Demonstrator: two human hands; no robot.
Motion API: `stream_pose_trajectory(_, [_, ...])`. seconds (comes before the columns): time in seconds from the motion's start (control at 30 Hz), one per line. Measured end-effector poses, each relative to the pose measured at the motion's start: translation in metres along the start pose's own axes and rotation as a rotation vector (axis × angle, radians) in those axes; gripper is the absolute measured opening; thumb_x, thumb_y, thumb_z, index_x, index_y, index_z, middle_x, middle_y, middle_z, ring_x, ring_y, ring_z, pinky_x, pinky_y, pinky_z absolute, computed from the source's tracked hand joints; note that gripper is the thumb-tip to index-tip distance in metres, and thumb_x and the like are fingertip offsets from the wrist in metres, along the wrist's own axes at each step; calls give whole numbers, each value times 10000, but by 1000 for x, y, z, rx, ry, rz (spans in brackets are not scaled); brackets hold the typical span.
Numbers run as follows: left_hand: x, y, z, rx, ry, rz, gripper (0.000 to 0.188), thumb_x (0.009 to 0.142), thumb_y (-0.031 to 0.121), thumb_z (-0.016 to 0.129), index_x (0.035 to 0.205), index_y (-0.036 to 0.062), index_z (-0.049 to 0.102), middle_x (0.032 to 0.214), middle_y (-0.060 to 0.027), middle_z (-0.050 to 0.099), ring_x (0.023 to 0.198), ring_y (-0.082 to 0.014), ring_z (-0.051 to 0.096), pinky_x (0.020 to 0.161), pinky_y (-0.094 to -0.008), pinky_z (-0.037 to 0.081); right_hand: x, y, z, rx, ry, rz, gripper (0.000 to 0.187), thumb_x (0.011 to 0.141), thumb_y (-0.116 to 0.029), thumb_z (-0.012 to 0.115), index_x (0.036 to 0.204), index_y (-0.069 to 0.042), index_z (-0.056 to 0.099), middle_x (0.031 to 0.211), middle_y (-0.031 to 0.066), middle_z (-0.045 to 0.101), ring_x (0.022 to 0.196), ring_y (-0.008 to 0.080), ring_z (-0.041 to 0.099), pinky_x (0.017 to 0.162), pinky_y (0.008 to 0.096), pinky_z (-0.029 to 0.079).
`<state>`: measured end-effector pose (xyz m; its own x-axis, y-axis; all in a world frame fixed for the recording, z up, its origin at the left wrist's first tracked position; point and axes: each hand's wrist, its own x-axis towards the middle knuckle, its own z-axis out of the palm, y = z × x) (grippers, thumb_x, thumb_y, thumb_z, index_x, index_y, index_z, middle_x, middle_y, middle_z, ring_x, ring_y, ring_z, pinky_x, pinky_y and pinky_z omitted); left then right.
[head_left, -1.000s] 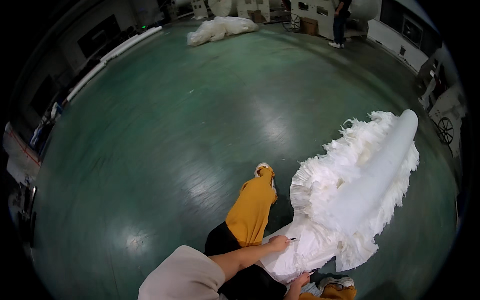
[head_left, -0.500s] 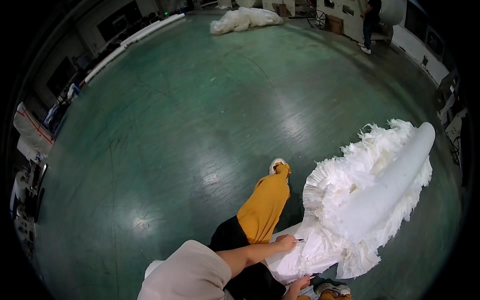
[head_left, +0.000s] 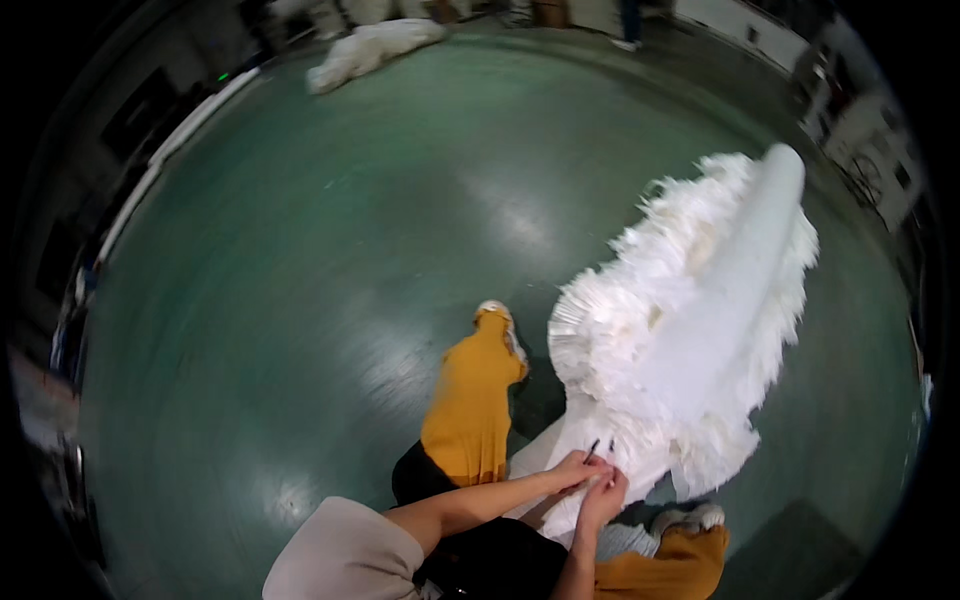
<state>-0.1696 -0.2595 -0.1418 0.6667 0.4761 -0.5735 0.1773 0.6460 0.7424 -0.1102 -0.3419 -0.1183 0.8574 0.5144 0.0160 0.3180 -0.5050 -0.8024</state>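
Observation:
A large pile of white sheet material with ruffled, torn edges lies on the floor in front of me and to the right. Along its right side runs a long smooth white roll. My left hand is closed on a small dark slim tool, too blurred to name. Close against it, my right hand has its fingers pinched together; whatever they hold is hidden. Both hands are over the near, narrow end of the white material, between my legs. A second small dark piece shows just beyond the fingers.
My legs in mustard trousers are spread on either side of the material's near end. A bundle of whitish plastic film lies far off on the green floor. A person's leg and machines stand at the far right.
My hands were apart, each with a slim thing; now they meet over the white material. My right hand has moved up to the left one. The view has turned rightward.

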Motion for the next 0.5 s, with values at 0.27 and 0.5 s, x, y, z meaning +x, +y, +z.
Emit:
stream_pose_trajectory(0.27, [23, 8, -35, -271, 332, -138, 223, 855, 301, 595, 720, 125, 567, 569, 34, 482, 469, -84, 425, 420, -239, 307, 51, -41, -27, -359, -361, -122, 584, 869, -382, 519, 1255, 54, 466, 1309, 252, 442, 1276, 386, 339, 1061, 416, 259])
stream_pose_trajectory(0.5, [37, -4, -27, -117, 228, -96, 208, 822, 242, 612, 705, 80, 555, 619, 13, 492, 500, -73, 429, 440, -218, 314, 53, -252, -212, 1093, -869, -719, 511, 963, -294, 325, 1397, -24, 306, 1446, 150, 311, 1368, 274, 233, 1110, 372, 156])
